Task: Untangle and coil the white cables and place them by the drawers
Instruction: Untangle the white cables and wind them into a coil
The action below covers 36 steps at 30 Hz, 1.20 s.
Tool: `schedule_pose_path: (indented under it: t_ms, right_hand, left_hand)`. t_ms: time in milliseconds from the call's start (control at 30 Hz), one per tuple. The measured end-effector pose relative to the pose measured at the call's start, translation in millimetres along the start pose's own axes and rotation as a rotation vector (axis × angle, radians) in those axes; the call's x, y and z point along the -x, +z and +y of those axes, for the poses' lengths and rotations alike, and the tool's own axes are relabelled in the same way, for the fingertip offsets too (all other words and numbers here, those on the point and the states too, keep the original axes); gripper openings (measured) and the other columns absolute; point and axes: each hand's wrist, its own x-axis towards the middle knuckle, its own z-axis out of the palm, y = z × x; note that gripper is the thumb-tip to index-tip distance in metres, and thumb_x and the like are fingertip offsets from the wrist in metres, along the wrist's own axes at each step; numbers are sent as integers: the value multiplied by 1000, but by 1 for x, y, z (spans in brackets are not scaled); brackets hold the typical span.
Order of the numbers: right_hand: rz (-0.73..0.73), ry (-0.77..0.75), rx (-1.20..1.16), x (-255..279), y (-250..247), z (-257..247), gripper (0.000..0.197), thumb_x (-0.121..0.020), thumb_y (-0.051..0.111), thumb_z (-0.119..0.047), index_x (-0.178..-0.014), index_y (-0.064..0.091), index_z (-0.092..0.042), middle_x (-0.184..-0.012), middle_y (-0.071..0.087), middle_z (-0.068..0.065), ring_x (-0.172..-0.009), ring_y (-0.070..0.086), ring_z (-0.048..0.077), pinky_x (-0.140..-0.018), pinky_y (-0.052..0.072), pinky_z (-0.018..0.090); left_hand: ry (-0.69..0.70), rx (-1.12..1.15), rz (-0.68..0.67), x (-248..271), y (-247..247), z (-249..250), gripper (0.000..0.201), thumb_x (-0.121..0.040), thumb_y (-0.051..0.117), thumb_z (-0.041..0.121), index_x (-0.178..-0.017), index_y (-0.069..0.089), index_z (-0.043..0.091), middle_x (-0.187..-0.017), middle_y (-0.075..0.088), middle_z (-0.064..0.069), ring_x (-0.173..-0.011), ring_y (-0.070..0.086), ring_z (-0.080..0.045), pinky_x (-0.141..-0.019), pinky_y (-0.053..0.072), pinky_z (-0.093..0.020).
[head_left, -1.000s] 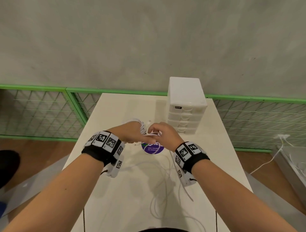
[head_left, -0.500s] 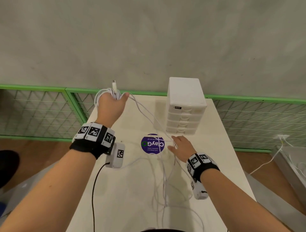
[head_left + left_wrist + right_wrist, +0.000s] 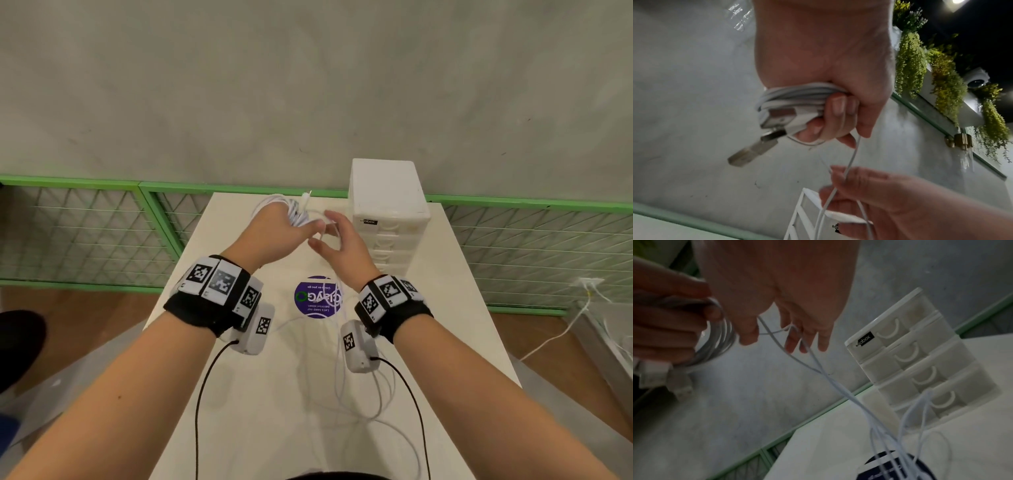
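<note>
Grey plaster wall behind, green mesh fencing below it, pale worktop (image 3: 445, 308) in front; wooden floor either side.

Item 1: drawers (image 3: 388, 219), white plastic, four visible fronts, standing at the far right of the worktop.

Item 2: white cables. A coiled bundle (image 3: 795, 95) sits in the left hand (image 3: 274, 229), fingers curled round it, a metal plug sticking out beyond the fingers. Held raised at the far middle of the worktop, just left of the drawers, probably so the loops stay gathered while more length is fed in. Loose strands (image 3: 342, 377) trail from the hands down to the near worktop, crossing a purple round sticker (image 3: 317, 297); these look not yet coiled.

Item 3: right hand (image 3: 342, 240), close beside the left, grip loose: strands run between thumb and fingers, which are only partly bent, apparently to guide the cable toward the bundle. Whether it actually pinches the strand cannot be told.

Change from half a second earlier: the right hand has risen from the worktop near the sticker to meet the left; the left hand, then far left and high, has come in toward the drawers.
</note>
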Motion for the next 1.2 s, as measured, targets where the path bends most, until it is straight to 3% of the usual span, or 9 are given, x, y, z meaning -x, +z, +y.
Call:
schedule_pose_path:
  t_ms: [133, 233, 333, 400, 500, 633, 767, 1033, 1200]
  right_hand:
    - [151, -28, 351, 1, -2, 7, 74, -75, 74, -44, -134, 39, -16, -137, 45, 1, -132, 36, 18, -113, 24, 46]
    - [37, -151, 518, 3, 2, 3, 61, -85, 63, -28, -139, 38, -20, -148, 37, 2, -143, 20, 21, -117, 10, 48]
    - [-8, -130, 354, 1, -2, 0, 27, -86, 50, -4, -107, 64, -13, -109, 66, 6, -107, 57, 24, -96, 40, 35]
    - [43, -59, 178, -1, -11, -1, 17, -90, 51, -6, -101, 63, -12, -90, 67, 6, -80, 57, 18, -72, 42, 28]
    - [54, -88, 52, -5, -22, -3, 9, -92, 57, -13, -96, 56, -21, -66, 45, -6, -61, 42, 9, -65, 39, 27]
    - [6, -174, 29, -7, -19, -7, 13, -94, 52, -10, -99, 56, -21, -63, 34, -5, -59, 38, 12, -65, 43, 27]
    - [-97, -71, 10, -7, -19, 7, 7, -93, 55, -11, -93, 59, -16, -71, 54, -3, -70, 51, 14, -66, 43, 27]
    - [-195, 99, 144, 19, -7, 25, 27, -99, 44, -21, -76, 59, -24, -53, 52, -19, -52, 47, -6, -54, 32, 12]
    - [-357, 150, 258, 39, 9, 36, 18, -96, 49, -27, -84, 59, -19, -69, 51, -10, -64, 47, 10, -59, 34, 21]
  left_hand:
    - [-11, -54, -60, 5, 0, 1, 47, -85, 66, 41, -65, 38, 10, -62, 32, -3, -52, 32, -15, -47, 29, -23]
    - [26, -78, -120, 6, 8, 3, 50, -85, 68, 36, -57, 36, 10, -63, 35, -3, -53, 36, -16, -52, 30, -28]
    - [57, -129, -191, 5, 12, 1, 47, -86, 65, 39, -67, 59, -3, -64, 46, -8, -55, 44, -19, -54, 35, -30]
    - [52, -316, -223, 5, 11, -3, 43, -88, 60, 39, -65, 59, 2, -62, 49, -6, -55, 46, -19, -51, 33, -29]
    - [-55, -467, -328, 7, 15, -13, 31, -87, 58, 32, -64, 45, 14, -62, 46, 0, -54, 43, -15, -49, 31, -26]
    - [-143, -82, -643, 17, 26, -14, 28, -88, 61, 31, -74, 50, 8, -52, 44, -6, -39, 34, -18, -41, 28, -22]
    - [-8, 370, -743, 24, 15, 6, 41, -96, 50, 34, -65, 50, 7, -38, 29, 4, -33, 20, -11, -39, 20, -16]
    - [180, 1021, -469, 4, 1, 18, 59, -94, 20, 55, -78, 52, 8, -38, 31, 9, -30, 27, -7, -39, 25, -20]
    - [166, 1094, -42, -6, 12, 20, 44, -99, 27, 46, -89, 51, 11, -47, 35, 6, -39, 37, -10, -47, 36, -23]
